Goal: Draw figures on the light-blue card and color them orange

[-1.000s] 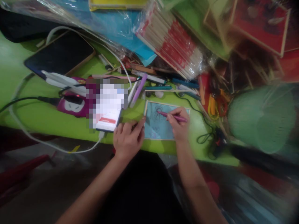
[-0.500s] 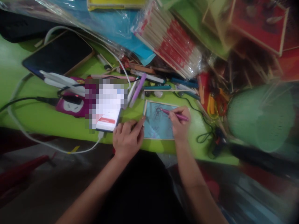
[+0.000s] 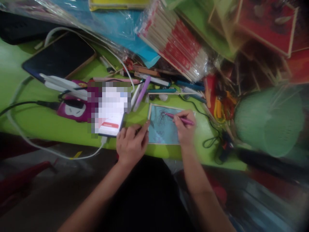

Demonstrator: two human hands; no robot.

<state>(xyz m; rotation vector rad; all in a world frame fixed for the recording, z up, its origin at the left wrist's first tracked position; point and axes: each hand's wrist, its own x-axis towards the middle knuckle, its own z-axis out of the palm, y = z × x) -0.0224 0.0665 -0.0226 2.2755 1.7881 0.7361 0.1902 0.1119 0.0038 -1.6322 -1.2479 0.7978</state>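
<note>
My right hand (image 3: 185, 130) grips a purple-pink pen (image 3: 172, 115), its tip on a small blue panel (image 3: 166, 132) with a thin pale border. Dark drawn lines, like a little figure, show near the pen tip, and fainter marks lie lower on the panel. My left hand (image 3: 131, 141) rests flat with its fingers stretched out, the forefinger touching the panel's left edge. Just beyond the left hand's other fingers lies a phone (image 3: 109, 125) with a lit, partly blurred-out screen and a white cable plugged into its lower end.
Pens (image 3: 142, 91) and thin sticks lie behind the panel on the green table (image 3: 96, 141). Plastic-wrapped sticks (image 3: 176, 42) sit further back. At right are yellow-handled scissors (image 3: 218, 109) and a green basket (image 3: 269, 122); at left, a dark tablet (image 3: 62, 56) and cables.
The pen tip has shifted very slightly to the left over the drawn figure. My left hand stays at the panel's edge.
</note>
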